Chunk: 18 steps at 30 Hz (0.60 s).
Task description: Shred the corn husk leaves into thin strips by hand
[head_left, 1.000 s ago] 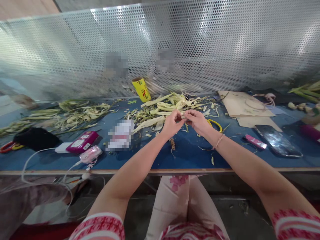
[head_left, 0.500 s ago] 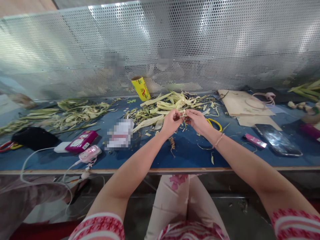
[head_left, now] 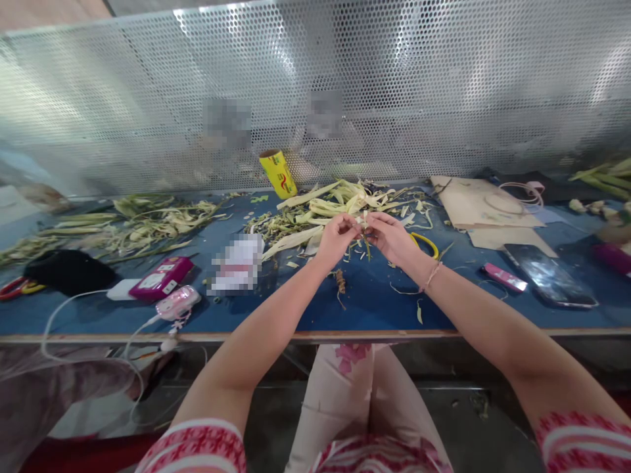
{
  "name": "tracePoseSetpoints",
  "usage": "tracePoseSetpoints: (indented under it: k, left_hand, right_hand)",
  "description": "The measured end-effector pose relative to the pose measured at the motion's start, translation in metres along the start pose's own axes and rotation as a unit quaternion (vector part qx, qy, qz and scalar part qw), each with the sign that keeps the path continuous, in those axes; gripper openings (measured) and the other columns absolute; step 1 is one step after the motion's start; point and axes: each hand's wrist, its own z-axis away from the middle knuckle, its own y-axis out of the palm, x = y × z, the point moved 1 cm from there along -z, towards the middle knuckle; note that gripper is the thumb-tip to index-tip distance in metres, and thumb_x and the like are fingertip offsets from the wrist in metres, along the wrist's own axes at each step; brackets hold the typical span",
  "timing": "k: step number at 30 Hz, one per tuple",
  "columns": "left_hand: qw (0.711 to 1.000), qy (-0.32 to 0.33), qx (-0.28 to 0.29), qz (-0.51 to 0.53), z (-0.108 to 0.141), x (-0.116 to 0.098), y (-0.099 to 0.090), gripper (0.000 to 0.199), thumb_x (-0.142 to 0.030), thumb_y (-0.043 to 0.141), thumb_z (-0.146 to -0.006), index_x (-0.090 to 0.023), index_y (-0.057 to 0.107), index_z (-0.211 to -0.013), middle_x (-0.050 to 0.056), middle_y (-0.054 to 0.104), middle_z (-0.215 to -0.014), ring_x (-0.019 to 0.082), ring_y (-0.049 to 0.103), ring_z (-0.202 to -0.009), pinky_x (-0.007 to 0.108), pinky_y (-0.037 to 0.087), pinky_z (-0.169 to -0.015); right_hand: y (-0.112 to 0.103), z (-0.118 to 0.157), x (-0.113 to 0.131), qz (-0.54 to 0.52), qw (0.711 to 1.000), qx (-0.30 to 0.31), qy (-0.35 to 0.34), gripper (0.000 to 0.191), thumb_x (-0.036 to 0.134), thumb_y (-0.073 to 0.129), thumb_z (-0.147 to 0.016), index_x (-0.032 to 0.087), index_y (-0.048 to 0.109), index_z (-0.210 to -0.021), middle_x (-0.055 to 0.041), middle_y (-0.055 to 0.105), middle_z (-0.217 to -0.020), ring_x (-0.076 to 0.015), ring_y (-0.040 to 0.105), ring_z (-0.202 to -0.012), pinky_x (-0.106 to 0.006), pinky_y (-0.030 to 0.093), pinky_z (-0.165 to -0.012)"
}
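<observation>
A small pale piece of plant matter [head_left: 365, 217] is pinched between the fingertips of the left hand [head_left: 337, 240] and the right hand [head_left: 393, 240], above the blue tabletop [head_left: 365, 312]; most of it is hidden by the fingers; directly behind, the way is crowded by a heap of pale green leaves and stalks [head_left: 328, 209], partly covered by the hands; a yellow loop [head_left: 430, 246] is partly hidden behind the right hand; a brown dried sprig [head_left: 340, 281] is seen nearer the table edge; to the right are placed brown paper [head_left: 466, 207], a pink item [head_left: 503, 277] and a phone [head_left: 548, 276]; to the left, a magenta box [head_left: 165, 278] is seen near a pixelated paper [head_left: 237, 264]; red and dark print is borne by a yellow tube [head_left: 279, 176], tilted near the perforated panel [head_left: 419, 105], but its words cannot be read; the box's white label is likewise too small.
</observation>
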Motion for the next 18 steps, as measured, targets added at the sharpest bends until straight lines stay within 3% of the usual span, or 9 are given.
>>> tracePoseSetpoints:
  k: [13, 18]
  left_hand:
    - [0.999, -0.004, -0.019, 0.033, -0.0043, 0.0079, -0.0031, 0.022, -0.028, 0.072, -0.066, -0.017, 0.060, -0.081, -0.005, 0.056, -0.055, 0.009, 0.055, -0.053, 0.024, 0.047, -0.058]
    - [1.000, 0.004, -0.004, -0.009, -0.0033, 0.0047, -0.0031, 0.012, -0.021, 0.065, -0.069, -0.016, 0.065, -0.079, -0.003, 0.059, -0.059, 0.009, 0.052, -0.056, 0.024, 0.044, -0.058]
  right_hand:
    - [-0.0059, -0.0055, -0.0075, 0.159, 0.975, 0.072, -0.135, 0.026, 0.045, 0.074, -0.064, 0.023, 0.069, -0.078, 0.0013, 0.059, -0.076, -0.0104, 0.050, -0.063, -0.026, 0.040, -0.055]
    - [-0.0038, -0.0028, -0.0057, 0.190, 0.970, 0.055, -0.138, 0.019, 0.041, 0.071, -0.066, 0.025, 0.072, -0.077, -0.0001, 0.060, -0.080, -0.0118, 0.052, -0.066, -0.026, 0.041, -0.055]
